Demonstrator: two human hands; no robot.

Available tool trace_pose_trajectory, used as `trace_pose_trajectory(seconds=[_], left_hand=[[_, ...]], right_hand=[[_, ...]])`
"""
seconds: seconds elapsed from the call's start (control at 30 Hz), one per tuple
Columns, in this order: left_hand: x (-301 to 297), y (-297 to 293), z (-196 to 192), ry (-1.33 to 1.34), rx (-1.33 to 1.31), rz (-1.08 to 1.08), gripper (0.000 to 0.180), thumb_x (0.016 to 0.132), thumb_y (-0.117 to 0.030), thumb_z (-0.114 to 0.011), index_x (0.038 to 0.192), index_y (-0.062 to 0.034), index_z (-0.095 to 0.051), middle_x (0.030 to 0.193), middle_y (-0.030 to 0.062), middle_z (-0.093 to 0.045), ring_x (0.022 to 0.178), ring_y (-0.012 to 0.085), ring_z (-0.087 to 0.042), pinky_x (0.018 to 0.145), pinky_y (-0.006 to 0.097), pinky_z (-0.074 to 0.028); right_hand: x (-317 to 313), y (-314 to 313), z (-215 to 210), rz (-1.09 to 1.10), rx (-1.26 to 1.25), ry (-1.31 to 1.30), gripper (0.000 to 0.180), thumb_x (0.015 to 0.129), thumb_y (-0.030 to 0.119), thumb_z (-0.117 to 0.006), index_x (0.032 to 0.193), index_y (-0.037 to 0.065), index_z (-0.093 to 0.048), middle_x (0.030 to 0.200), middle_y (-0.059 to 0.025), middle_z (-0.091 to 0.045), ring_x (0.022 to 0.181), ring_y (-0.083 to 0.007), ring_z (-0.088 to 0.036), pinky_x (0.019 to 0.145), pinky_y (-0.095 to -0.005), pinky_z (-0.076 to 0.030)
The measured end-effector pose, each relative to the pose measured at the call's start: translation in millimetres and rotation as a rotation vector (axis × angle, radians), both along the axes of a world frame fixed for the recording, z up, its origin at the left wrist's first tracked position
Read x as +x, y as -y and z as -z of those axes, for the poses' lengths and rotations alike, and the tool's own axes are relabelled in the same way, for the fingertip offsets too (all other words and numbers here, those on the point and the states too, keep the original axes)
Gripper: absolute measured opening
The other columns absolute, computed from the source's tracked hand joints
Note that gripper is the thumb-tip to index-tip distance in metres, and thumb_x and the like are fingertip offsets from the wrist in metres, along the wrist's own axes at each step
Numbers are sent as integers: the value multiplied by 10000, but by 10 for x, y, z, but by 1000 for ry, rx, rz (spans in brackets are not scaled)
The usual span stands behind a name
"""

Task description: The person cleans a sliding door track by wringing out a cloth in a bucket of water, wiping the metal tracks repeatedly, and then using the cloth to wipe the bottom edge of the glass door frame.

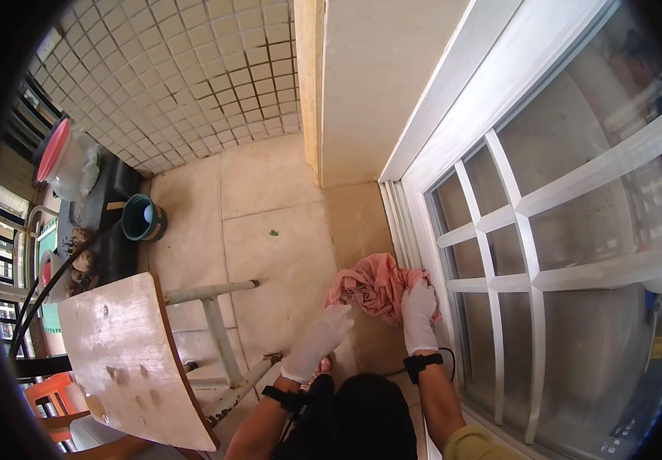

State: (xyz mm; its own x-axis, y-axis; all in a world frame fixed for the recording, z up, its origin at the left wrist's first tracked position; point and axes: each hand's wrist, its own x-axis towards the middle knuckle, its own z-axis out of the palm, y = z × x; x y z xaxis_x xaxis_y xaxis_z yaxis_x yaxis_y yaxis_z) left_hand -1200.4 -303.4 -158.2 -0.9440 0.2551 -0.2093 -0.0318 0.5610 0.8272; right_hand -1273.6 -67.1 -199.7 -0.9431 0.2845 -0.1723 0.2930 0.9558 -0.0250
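Note:
A crumpled pink cloth [377, 285] is bunched low beside the white sliding door's track. My right hand [421, 316], in a white glove, grips the cloth's right end close to the door frame [432, 230]. At its left end, my left hand [318, 343], gloved the same way, has its fingers closed on the fabric's edge. Folds of the cloth hide some of the fingertips. Dark straps circle both wrists.
White-barred glass door panels [530, 222] stand close on the right. To the left is a wooden-seated stool [128, 360] with worn metal legs. A dark green bucket [145, 218] sits farther off by a black ledge. A tiled wall [193, 69] rises beyond the floor tiles [270, 184].

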Motion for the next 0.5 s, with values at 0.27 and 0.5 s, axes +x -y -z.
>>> trace_pose_trajectory(seconds=[0.27, 0.5], left_hand=[[140, 301, -24, 115, 61, -55, 426, 906, -291, -543, 1250, -40, -516, 1129, 158, -590, 1069, 305, -549, 923, 363, -422], [115, 363, -70, 226, 107, -135, 425, 914, -313, -534, 1246, -49, -519, 1155, 172, -594, 1077, 302, -563, 898, 357, -438]], right_hand=[[-1523, 441, 62, -9, -316, -572, 342, 792, 146, -601, 1086, -12, -528, 1060, -219, -574, 1007, -358, -541, 873, -431, -445], [-2535, 488, 364, -103, -53, -373, 297, 729, 174, -671, 977, 62, -552, 951, -133, -576, 902, -294, -592, 752, -404, -513]])
